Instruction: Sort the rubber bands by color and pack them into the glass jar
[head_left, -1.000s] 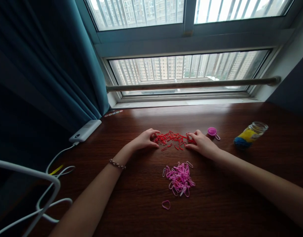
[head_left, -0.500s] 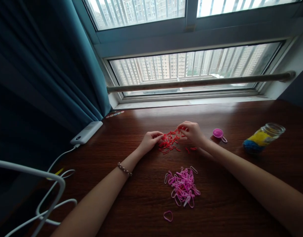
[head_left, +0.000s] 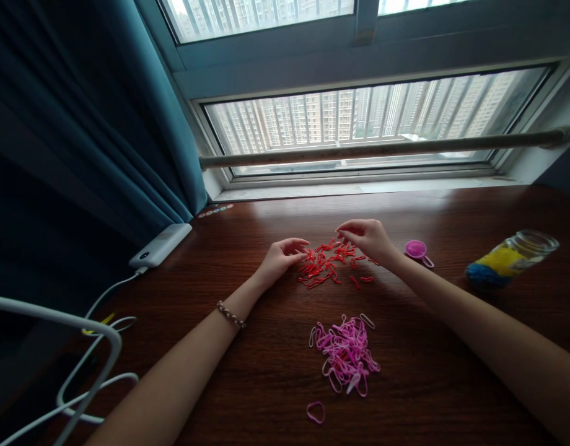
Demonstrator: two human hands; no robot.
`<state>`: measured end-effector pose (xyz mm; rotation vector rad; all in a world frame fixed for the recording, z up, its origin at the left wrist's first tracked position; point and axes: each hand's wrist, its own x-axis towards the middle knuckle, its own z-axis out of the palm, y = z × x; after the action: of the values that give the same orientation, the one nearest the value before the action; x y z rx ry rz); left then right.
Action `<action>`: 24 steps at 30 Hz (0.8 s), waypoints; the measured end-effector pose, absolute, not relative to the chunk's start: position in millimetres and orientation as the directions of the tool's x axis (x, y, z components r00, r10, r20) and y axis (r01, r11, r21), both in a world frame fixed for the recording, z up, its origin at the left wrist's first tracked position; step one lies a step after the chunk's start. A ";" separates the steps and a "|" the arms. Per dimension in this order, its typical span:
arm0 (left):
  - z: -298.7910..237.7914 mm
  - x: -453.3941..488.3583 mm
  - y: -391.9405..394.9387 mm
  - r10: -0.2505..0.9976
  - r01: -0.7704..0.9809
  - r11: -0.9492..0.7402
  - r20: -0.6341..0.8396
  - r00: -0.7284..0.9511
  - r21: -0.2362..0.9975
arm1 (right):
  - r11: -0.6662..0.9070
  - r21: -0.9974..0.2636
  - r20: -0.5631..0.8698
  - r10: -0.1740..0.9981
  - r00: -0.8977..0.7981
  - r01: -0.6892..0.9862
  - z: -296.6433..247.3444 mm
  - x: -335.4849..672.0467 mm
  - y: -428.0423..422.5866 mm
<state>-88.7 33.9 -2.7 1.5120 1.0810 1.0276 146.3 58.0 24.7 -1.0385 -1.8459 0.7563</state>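
A pile of small red rubber bands (head_left: 330, 264) lies on the dark wooden table (head_left: 434, 378). My left hand (head_left: 279, 257) rests at the pile's left edge, fingers curled and tips touching the bands. My right hand (head_left: 367, 238) hovers at the pile's far right edge with thumb and fingers pinched together; what they pinch is too small to make out. A bigger heap of pink rubber bands (head_left: 346, 352) lies nearer to me, with one loose pink band (head_left: 315, 412) in front of it.
A pink lid (head_left: 416, 249) sits right of my right hand. A glass jar (head_left: 510, 258) with yellow and blue contents lies on its side at far right. A white power bank (head_left: 161, 244) with cables (head_left: 80, 365) is at left, beside a teal curtain (head_left: 108, 124).
My right hand moved from the pile's right edge to its far side and rose slightly. The red bands were drawn together, then spread again. The view tilted slightly.
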 end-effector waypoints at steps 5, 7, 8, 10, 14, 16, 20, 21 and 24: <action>-3.7 -88.6 34.1 0.971 0.126 -0.099 0.068 0.230 0.987 | 0.455 -0.806 0.375 0.887 -0.269 0.379 21.2 147.1 58.7; -4.1 -88.2 34.1 0.973 0.133 -0.097 0.066 0.220 0.986 | 0.460 -0.791 0.375 0.886 -0.273 0.404 21.3 147.5 58.9; -4.3 -88.1 34.1 0.975 0.138 -0.099 0.068 0.214 0.986 | 0.461 -0.785 0.374 0.885 -0.276 0.414 21.3 147.8 59.2; -4.6 -87.9 34.3 0.975 0.140 -0.101 0.070 0.209 0.985 | 0.459 -0.776 0.369 0.887 -0.278 0.433 21.2 148.6 60.2; -4.8 -88.3 34.4 0.972 0.137 -0.096 0.063 0.228 0.986 | 0.442 -0.761 0.341 0.895 -0.288 0.475 20.9 150.9 62.0; -5.2 -88.4 34.6 0.970 0.155 -0.105 0.067 0.233 0.982 | 0.433 -0.735 0.328 0.900 -0.285 0.521 21.6 152.7 62.9; -6.7 -86.3 34.9 0.970 0.285 -0.164 0.102 0.220 0.944 | 0.389 -0.630 0.338 0.917 -0.213 0.672 21.1 158.8 69.0; -6.9 -85.3 34.6 0.967 0.334 -0.208 0.142 0.210 0.919 | 0.368 -0.609 0.338 0.922 -0.190 0.703 19.4 160.2 71.4; -5.9 -82.4 32.3 0.926 0.471 -0.375 0.297 0.234 0.798 | 0.348 -0.574 0.295 0.932 -0.209 0.742 9.4 159.8 75.8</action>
<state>-82.4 32.3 -5.9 1.9484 1.2763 1.0487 159.8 75.8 9.4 -1.4541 -2.0153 0.4123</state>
